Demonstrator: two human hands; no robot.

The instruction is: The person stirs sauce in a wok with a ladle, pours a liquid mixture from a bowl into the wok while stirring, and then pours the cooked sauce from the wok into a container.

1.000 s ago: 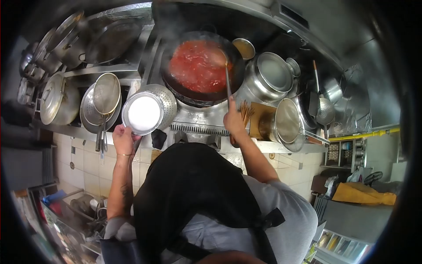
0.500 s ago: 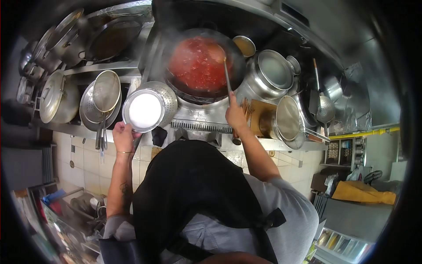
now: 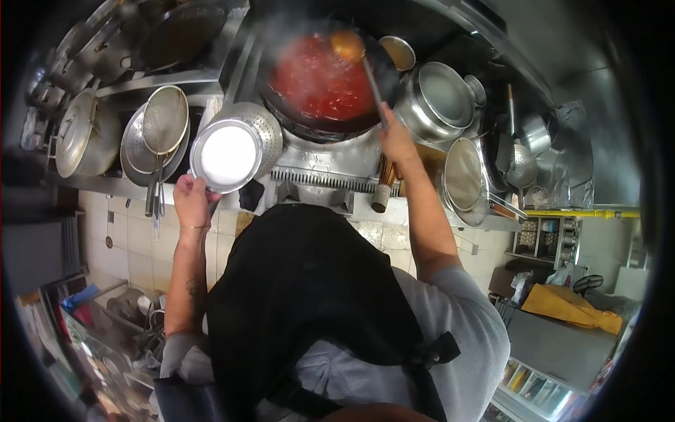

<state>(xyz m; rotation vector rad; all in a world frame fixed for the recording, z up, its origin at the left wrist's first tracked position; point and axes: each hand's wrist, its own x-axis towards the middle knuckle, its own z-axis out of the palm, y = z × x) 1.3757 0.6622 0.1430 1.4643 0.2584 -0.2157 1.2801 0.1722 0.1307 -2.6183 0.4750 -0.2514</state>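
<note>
Steaming red sauce (image 3: 320, 81) fills a large dark wok (image 3: 309, 132) at the back of the stove. My right hand (image 3: 397, 137) is closed around the long handle of a ladle (image 3: 347, 46), whose bowl looks orange and sits at the far right part of the sauce. In my left hand (image 3: 192, 197) is the rim of a round metal bowl (image 3: 226, 156) holding something white; whether powder or liquid I cannot tell. That bowl is in front of a perforated metal pot (image 3: 266, 133), left of the wok.
Left of me are strainers (image 3: 165, 116) and a lidded pot (image 3: 76, 141). A metal pot (image 3: 425, 116), another strainer (image 3: 464, 172) and a skimmer (image 3: 521, 165) stand on the right. A small bowl of brownish liquid (image 3: 399, 53) is beside the wok. A bamboo brush (image 3: 382, 193) lies near the front edge.
My right hand and the ladle have moved right and farther back; the ladle's bowl now shows more above the sauce. The left hand keeps its hold on the bowl. The whole view has shifted slightly.
</note>
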